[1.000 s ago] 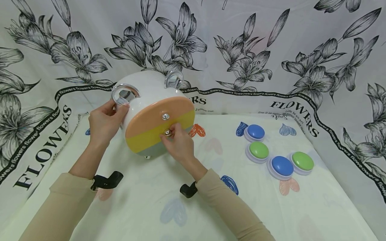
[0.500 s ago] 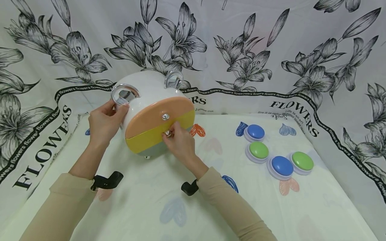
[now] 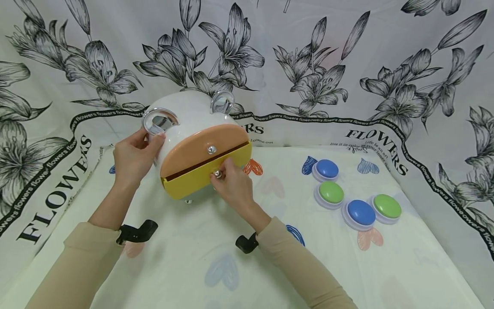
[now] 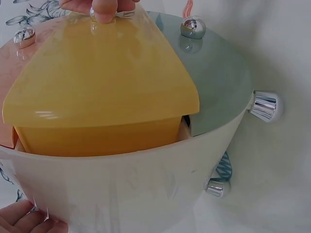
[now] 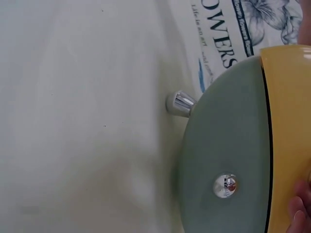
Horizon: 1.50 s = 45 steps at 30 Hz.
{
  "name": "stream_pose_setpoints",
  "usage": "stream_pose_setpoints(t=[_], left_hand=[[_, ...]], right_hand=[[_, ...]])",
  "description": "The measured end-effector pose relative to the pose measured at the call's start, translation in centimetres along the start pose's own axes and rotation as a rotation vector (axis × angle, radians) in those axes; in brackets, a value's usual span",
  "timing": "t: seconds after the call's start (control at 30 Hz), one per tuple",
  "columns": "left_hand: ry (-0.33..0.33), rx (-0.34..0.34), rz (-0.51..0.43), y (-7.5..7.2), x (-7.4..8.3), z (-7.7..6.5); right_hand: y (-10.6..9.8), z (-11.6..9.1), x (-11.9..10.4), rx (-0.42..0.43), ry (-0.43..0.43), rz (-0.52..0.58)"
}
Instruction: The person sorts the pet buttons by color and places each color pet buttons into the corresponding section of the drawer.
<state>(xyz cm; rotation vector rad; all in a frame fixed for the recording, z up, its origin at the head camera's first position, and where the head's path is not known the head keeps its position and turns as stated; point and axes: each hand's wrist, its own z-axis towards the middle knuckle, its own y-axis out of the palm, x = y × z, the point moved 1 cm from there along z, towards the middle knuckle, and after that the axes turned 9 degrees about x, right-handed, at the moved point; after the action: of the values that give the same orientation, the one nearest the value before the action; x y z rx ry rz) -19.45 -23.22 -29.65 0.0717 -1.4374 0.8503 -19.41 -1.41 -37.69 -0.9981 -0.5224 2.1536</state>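
In the head view, toward nine o'clock, gripping the glossy white rounded cabinet (image 3: 189,111) with the bent-fingered left hand (image 3: 133,156), pinching the small silver knob (image 3: 218,174) of the glossy yellow drawer (image 3: 187,184) with the right hand (image 3: 234,184). In the left wrist view, apparently drawn only partway, leaving the smooth orange front (image 4: 13,63) at ten o'clock and smooth grey-green front (image 4: 223,73) at two o'clock unopened. In the right wrist view, at three o'clock, not yet fully out.

One wide view from above, two close at the wrists
The head view looks forward and down over the desk (image 3: 185,262), left hand (image 3: 135,162) and right hand (image 3: 234,184); the left wrist view faces the yellow drawer (image 4: 104,82) from its end, the right wrist view the green panel (image 5: 228,131). Both wrist views share drawer and panel.
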Motion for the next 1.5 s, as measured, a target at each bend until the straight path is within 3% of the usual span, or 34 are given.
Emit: stream_pose_setpoints(t=[0.23, 1.5], left_hand=[[-0.007, 0.002, 0.016, 0.0, 0.0, 0.0], [0.027, 0.009, -0.014, 0.0, 0.0, -0.1]], right_hand=[[-0.6, -0.1, 0.2, -0.031, -0.003, 0.009], [-4.1, -3.7, 0.8, 0.001, -0.034, 0.047]])
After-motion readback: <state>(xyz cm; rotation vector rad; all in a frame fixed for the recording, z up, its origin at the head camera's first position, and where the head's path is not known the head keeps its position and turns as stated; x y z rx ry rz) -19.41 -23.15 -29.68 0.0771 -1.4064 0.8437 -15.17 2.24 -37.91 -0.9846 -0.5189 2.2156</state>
